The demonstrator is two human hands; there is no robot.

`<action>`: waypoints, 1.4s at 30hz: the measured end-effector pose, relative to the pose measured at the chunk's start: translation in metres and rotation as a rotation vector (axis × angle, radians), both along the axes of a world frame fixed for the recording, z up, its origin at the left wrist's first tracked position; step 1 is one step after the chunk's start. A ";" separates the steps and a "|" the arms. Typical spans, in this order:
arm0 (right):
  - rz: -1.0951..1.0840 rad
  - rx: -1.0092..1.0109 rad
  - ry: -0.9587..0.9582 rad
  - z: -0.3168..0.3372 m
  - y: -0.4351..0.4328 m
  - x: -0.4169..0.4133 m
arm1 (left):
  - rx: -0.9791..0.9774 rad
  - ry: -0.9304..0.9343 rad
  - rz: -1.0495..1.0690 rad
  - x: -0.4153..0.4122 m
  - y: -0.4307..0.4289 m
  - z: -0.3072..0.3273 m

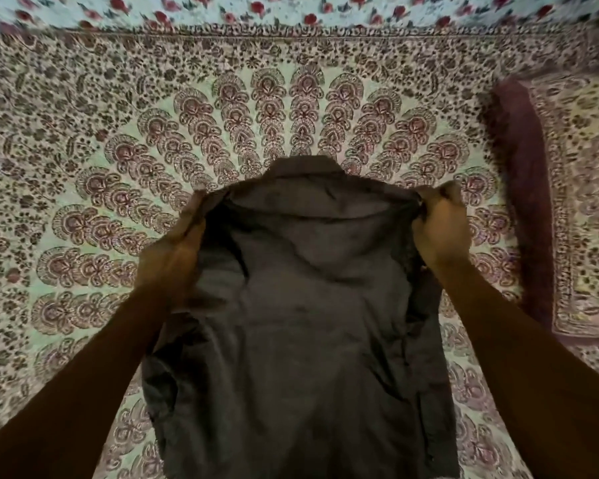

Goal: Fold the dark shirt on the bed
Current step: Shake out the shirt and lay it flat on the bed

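The dark grey shirt [301, 323] hangs in front of me over the bed, its collar away from me and its hem near the bottom of the view. My left hand [173, 257] grips the shirt's left shoulder. At the right shoulder, my right hand [441, 229] is closed on the fabric. The cloth between the two hands sags a little below the collar. The sleeves are tucked or hidden behind the body of the shirt.
The bed carries a patterned cream and maroon bedspread [152, 133] with a fan motif. A matching pillow [567, 202] lies at the right. A light floral fabric [291, 8] runs along the far edge.
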State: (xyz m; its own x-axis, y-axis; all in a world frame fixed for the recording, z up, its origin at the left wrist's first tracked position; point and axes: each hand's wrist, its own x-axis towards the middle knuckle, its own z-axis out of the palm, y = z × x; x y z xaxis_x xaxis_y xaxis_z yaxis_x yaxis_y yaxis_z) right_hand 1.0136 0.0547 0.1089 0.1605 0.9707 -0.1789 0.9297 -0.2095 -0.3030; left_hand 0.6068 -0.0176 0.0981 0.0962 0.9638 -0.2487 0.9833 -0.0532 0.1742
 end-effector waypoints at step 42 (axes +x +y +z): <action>0.395 -0.184 -0.015 -0.145 0.167 -0.105 | 0.084 0.035 0.139 -0.072 0.198 -0.125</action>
